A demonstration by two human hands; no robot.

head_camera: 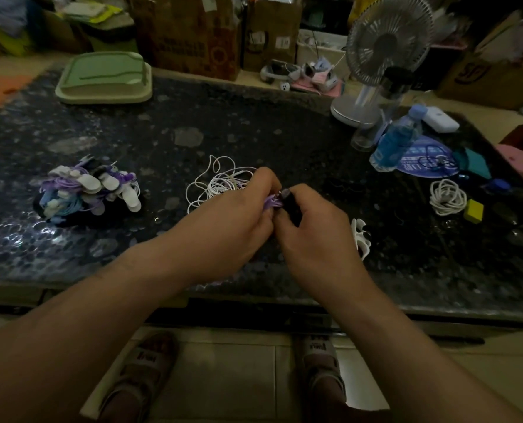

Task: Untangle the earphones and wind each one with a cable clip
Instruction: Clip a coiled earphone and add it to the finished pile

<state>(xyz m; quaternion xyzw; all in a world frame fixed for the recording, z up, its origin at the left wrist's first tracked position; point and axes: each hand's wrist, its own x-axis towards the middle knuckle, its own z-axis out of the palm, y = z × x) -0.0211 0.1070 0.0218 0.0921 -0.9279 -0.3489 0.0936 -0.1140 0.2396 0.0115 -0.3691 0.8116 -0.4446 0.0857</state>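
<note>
Your left hand has its grip pinched on the purple earphone, over mid-table. Your right hand grip holds a black piece touching it. The white tangle lies just beyond, the wound pile at left.

Black tabletop, speckled all over with grey and pale flecks. White for the loose earphone tangle, the coiled cable at far right and the clips near the front edge. Purple, pale blue, white and black mixed in the pile of wound earphones. Purple cord and black piece at the centre. Pale green tray. Blue bottle. Yellow block. Brown boxes. Red lettering on pale sandals.
</note>
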